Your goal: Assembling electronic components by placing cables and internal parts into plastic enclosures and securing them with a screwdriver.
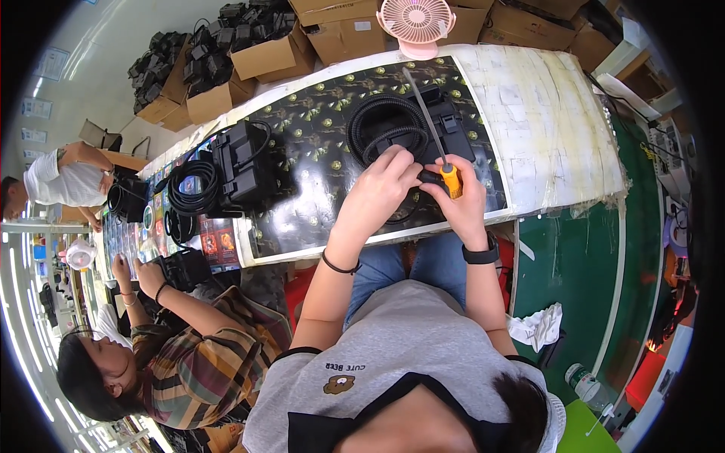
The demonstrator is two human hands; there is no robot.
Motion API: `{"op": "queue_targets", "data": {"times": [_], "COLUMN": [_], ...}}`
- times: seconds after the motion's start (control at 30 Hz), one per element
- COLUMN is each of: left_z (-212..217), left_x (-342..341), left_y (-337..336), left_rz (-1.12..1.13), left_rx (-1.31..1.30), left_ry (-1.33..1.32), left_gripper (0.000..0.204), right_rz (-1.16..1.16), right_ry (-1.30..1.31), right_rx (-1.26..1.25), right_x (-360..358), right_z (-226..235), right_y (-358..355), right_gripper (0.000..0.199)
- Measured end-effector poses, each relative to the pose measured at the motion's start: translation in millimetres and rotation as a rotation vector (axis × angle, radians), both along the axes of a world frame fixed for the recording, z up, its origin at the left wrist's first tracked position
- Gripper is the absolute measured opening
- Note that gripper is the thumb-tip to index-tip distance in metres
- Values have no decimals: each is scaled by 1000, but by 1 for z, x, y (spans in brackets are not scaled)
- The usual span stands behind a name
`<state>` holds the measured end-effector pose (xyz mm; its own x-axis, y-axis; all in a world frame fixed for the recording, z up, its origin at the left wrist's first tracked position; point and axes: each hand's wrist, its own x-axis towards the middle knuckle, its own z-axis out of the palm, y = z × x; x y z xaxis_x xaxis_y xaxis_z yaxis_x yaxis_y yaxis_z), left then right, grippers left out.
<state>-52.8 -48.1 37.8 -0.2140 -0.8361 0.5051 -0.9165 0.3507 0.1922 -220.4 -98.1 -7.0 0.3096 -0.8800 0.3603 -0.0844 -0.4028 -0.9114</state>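
Note:
My right hand (pixel 467 202) is closed around a screwdriver (pixel 451 180) with a yellow-orange handle; its long metal shaft points away across the table. Between that hand's fingertips and my left hand (pixel 384 185) is a small black cylindrical end piece (pixel 430 177). The left fingers are pinched at the piece's left side, and they partly hide what they grip. Just beyond both hands lies a coiled black corrugated hose (pixel 355 128). It rests against a black plastic box (pixel 451 128) with latches on the dark patterned mat (pixel 310 181).
A pink fan (pixel 418 26) stands at the table's far edge. Left of me are another black box (pixel 245 162) and a coiled black cable (pixel 192 189). A seated co-worker (pixel 204 355) handles a black unit, with another person (pixel 64 177) beyond. Cartons (pixel 276 57) of black parts line the back.

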Motion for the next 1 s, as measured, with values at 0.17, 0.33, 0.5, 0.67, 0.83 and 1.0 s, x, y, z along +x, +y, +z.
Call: {"op": "queue_targets", "data": {"times": [0.17, 0.33, 0.5, 0.67, 0.83, 1.0], "left_z": [9, 9, 4, 1, -5, -16], "left_x": [0, 3, 6, 10, 12, 9], "left_y": [-1, -2, -2, -5, -6, -1], "left_rz": [-10, -86, -101, -125, -136, -92], "left_rx": [37, 48, -16, 12, -25, -25], "left_ry": [-68, -82, -100, -120, -50, 72], "left_gripper": [25, 19, 19, 30, 23, 27], "right_rz": [28, 17, 65, 98, 33, 57], "right_ry": [106, 120, -12, -110, 55, 15], "right_rx": [-93, -54, 290, 445, 391, 267], "right_x": [-4, 0, 2, 2, 3, -8], "right_z": [-1, -4, -3, -1, 4, 16], "right_y": [-8, -3, 0, -1, -1, -6], "right_gripper": [47, 48, 48, 50, 50, 45]}}
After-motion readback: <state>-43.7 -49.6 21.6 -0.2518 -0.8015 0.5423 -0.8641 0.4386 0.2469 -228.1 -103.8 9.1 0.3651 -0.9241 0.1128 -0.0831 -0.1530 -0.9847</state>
